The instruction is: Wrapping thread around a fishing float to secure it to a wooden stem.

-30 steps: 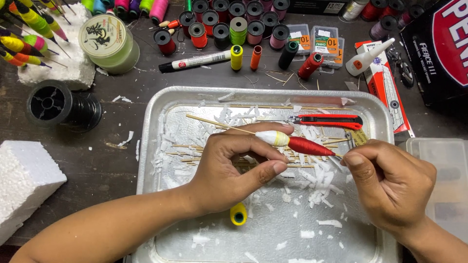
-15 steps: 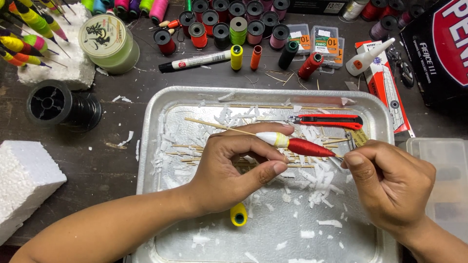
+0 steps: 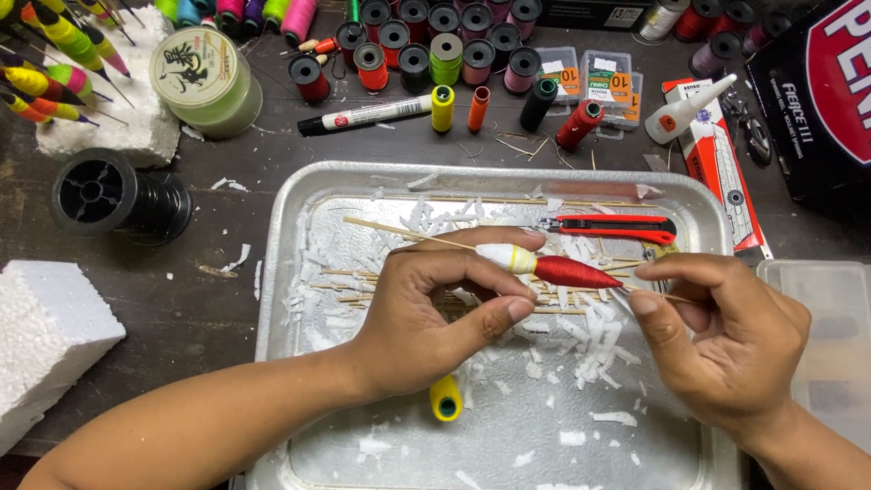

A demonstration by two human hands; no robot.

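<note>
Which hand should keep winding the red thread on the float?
Probably the right hand: its fingertips sit at the red-wrapped end of the float. The left hand pinches the white part, steadying it over the metal tray.

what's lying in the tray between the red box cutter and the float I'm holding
In the head view, only white foam shavings and thin bamboo sticks lie between the red box cutter and the float.

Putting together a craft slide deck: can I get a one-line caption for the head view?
Left hand holds a float over a foam-strewn tray, right hand at its tip.
</note>
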